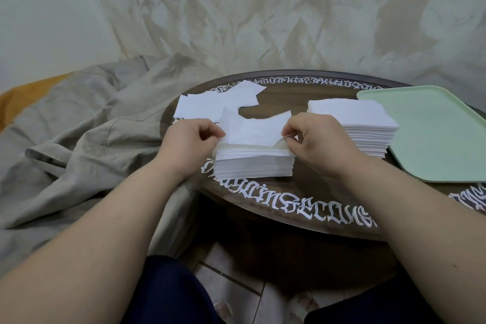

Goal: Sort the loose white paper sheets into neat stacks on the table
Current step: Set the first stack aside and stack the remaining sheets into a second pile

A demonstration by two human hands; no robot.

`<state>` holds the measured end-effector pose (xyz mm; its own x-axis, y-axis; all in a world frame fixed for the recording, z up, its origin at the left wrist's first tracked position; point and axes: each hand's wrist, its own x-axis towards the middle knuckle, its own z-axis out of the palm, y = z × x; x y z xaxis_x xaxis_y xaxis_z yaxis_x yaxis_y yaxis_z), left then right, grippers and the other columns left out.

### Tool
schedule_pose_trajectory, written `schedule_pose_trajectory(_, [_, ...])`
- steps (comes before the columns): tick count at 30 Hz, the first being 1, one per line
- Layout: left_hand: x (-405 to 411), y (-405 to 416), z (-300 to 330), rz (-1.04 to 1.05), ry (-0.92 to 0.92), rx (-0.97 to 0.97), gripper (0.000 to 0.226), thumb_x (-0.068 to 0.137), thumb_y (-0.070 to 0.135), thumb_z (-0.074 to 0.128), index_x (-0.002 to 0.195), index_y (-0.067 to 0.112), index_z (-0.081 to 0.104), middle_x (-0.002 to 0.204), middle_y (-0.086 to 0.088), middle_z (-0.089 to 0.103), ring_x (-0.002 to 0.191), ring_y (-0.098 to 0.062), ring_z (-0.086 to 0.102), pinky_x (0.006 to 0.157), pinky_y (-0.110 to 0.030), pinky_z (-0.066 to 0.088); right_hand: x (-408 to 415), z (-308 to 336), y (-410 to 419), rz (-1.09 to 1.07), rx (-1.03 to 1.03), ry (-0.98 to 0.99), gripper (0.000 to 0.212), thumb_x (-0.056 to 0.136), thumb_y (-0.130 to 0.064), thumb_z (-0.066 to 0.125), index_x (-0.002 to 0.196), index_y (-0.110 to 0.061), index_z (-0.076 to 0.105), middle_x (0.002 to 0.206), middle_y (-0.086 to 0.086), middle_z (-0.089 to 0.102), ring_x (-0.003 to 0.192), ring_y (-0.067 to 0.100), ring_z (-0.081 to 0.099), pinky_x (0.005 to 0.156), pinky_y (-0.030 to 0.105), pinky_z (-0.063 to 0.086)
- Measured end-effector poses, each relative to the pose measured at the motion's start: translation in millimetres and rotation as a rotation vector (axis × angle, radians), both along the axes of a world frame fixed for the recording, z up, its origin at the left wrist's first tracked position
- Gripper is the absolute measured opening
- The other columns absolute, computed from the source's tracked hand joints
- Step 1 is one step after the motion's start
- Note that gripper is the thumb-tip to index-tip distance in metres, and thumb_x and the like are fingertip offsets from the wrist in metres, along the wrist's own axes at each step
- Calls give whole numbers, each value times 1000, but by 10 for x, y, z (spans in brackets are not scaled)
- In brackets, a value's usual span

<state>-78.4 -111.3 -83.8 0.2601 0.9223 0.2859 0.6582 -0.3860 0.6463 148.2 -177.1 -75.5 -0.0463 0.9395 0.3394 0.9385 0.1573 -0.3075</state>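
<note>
Top sheet held over the near stack

My left hand (189, 139) and right hand (313, 139) fingers pinch the sheet (252, 129) at both ends. It runs side to side between them, just above the stack (253, 164) on the tabletop (302, 187).

Bare forearms (110, 218), dark navy trousers (168, 294)

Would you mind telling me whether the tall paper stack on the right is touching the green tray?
Cannot tell. In the head view the tall stack sits right beside the green tray, its edge overlapping the tray's rim from this angle, so neither contact nor gap shows.
</note>
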Motion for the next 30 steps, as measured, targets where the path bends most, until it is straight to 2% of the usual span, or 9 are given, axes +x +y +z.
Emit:
schedule_pose_trajectory(4, [-78,-4,-9,6,-26,-26,15,83,7,66,83,19,74,71,22,62,60,11,54,61,-1,35,-17,-53,-12,-9,-1,28,11,89,-13,56,95,-15,66,85,-3,63,79,16,52,73,29,42])
schedule_pose_trajectory(9, [-131,-18,-13,-11,15,-63,20,82,4,63,85,21,74,70,22,61,61,13,53,60,1,35,5,-81,34,-1,-34,-17,15,90,-17,57,96,-16,71,97,1,68,89,20,60,81,33,48])
schedule_pose_trajectory(15, [-185,-4,-53,-9,-21,-121,24,82,0,60,80,21,73,67,15,62,55,6,51,55,-3,35,43,-92,30,17,-31,-25,15,88,-17,59,91,-17,73,94,0,68,87,22,61,80,35,49])
schedule_pose_trajectory(20, [-202,-1,-57,-32,-22,-155,32,81,3,61,71,32,69,72,4,65,59,0,48,55,-4,36,56,-99,29,37,-64,-25,15,88,-19,60,92,-17,75,94,-1,69,88,20,63,81,36,50])
schedule_pose_trajectory(27, [-194,-20,-37,-49,-19,-181,26,82,4,63,74,28,71,63,6,60,53,-1,46,53,-6,35,85,-96,26,51,-92,-24,14,86,-17,62,88,-17,76,91,-1,70,85,19,63,80,37,51])
schedule_pose_trajectory(30, [-202,-15,-39,-60,-6,-190,28,82,3,61,73,28,71,64,2,60,57,-6,46,53,-7,35,91,-95,28,58,-99,-12,12,84,-21,63,87,-19,75,90,-1,69,83,18,62,79,36,51])
